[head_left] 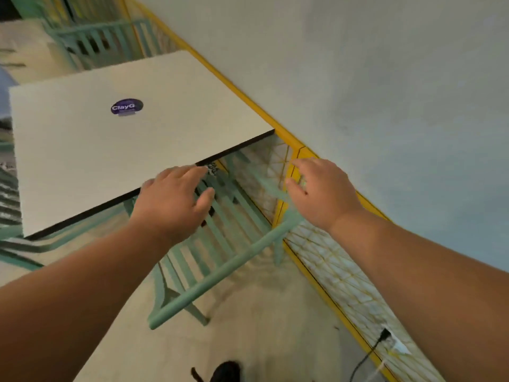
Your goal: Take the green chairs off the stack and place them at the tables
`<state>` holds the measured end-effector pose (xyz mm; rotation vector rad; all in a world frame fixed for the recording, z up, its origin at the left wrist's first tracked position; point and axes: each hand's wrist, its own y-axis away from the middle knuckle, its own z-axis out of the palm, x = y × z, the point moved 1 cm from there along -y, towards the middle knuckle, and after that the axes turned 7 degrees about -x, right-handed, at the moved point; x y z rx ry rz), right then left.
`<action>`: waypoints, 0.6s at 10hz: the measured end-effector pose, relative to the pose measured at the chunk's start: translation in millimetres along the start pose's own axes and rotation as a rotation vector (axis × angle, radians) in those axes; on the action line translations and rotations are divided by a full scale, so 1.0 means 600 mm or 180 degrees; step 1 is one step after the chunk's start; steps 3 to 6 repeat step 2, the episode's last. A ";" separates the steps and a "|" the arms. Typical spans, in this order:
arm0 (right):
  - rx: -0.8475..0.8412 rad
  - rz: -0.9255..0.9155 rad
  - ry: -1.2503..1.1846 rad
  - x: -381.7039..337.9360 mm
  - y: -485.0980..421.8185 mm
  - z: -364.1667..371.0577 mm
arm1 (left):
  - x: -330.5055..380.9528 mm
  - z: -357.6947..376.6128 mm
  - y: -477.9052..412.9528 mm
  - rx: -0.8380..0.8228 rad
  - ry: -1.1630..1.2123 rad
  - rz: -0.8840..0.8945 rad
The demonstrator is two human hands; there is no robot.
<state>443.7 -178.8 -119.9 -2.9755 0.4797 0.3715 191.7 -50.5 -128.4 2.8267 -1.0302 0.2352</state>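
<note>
The left hand (176,199) hovers with its grip wide, fingers spread and holding nothing, directly above the slatted green chair (220,244), which stands on the floor pushed partly under the surface (82,150) just ahead of that grip. The right hand (321,191) also shows a wide grip over the chair's blurred rail; whether it touches the rail cannot be told. A yellow-framed mesh panel (338,274) runs just outside the right grip.
</note>
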 end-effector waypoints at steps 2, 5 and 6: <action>0.0582 0.0183 0.0189 0.040 0.047 -0.156 | 0.110 -0.116 -0.040 0.0252 -0.0133 0.0580; 0.0582 0.0183 0.0189 0.040 0.047 -0.156 | 0.110 -0.116 -0.040 0.0252 -0.0133 0.0580; 0.0582 0.0183 0.0189 0.040 0.047 -0.156 | 0.110 -0.116 -0.040 0.0252 -0.0133 0.0580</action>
